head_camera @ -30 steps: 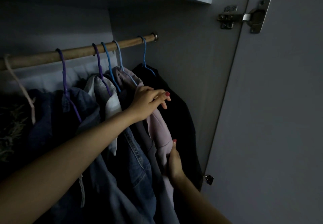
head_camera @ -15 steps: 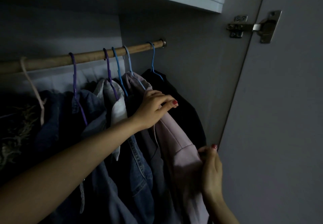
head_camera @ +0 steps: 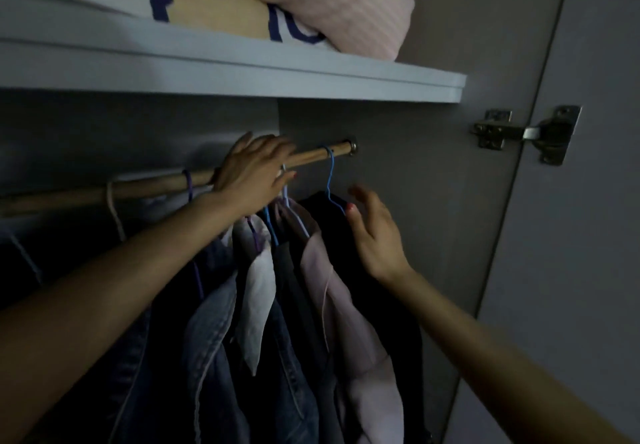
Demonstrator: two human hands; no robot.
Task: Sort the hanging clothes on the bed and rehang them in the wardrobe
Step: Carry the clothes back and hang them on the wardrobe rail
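Several garments hang on coloured hangers from a wooden rail [head_camera: 322, 154] inside the dark wardrobe. My left hand [head_camera: 254, 173] is up at the rail, fingers curled round the hooks of several hangers. Below it hang denim jackets [head_camera: 221, 357], a white garment [head_camera: 258, 305], a pale pink shirt [head_camera: 349, 332] and, furthest right, a black garment [head_camera: 322, 215] on a blue hanger [head_camera: 329, 180]. My right hand [head_camera: 375, 235] is open, fingers spread, just right of the blue hanger and over the black garment's shoulder; contact cannot be told.
A white shelf [head_camera: 311, 80] runs just above the rail and carries folded pink bedding [head_camera: 329, 0]. The wardrobe's side wall [head_camera: 415, 218] stands right of the rail's end. The open door [head_camera: 571, 270] with its metal hinge [head_camera: 530, 133] fills the right side.
My left hand rose from the pink shirt's shoulder to the hanger hooks at the rail. My right hand let go of the shirt's lower part and rose beside the blue hanger. The view tilted up.
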